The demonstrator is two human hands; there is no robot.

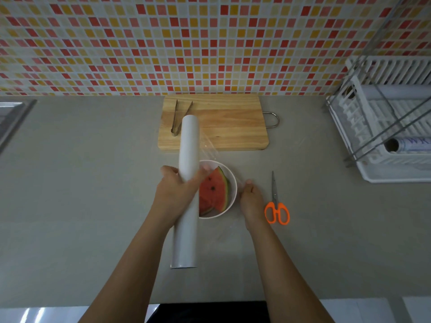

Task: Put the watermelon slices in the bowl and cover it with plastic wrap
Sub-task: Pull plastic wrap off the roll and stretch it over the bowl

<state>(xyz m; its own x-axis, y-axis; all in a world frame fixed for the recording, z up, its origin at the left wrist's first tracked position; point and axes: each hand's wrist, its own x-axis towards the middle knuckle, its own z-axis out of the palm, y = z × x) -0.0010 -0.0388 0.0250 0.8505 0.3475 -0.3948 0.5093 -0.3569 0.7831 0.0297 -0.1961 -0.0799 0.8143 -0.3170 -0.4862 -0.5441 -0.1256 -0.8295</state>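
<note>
Your left hand [178, 191] is wrapped around the middle of the roll of plastic wrap [186, 138], holding it raised over the left rim of the white bowl [234, 183], which sits on the grey counter [93, 183] in front of the wooden cutting board [224, 122]. The watermelon slices [214, 190] are already in the bowl, rinds to the right. Your right hand [251, 200] is just beside the bowl's right edge, thumb and fingertips drawn together in what looks like a pinch on the free edge of the film [210, 150]; the film is nearly invisible there, so that is a judgement. The film will likely be feather-light, limp and clingy, quick to fold onto itself, so keep it taut and hold it by the corners of the edge. The roll is stiff and light, and a mid-length grip balances it. The orange-handled scissors [276, 207] lie just right of your right hand, handy for cutting.
</note>
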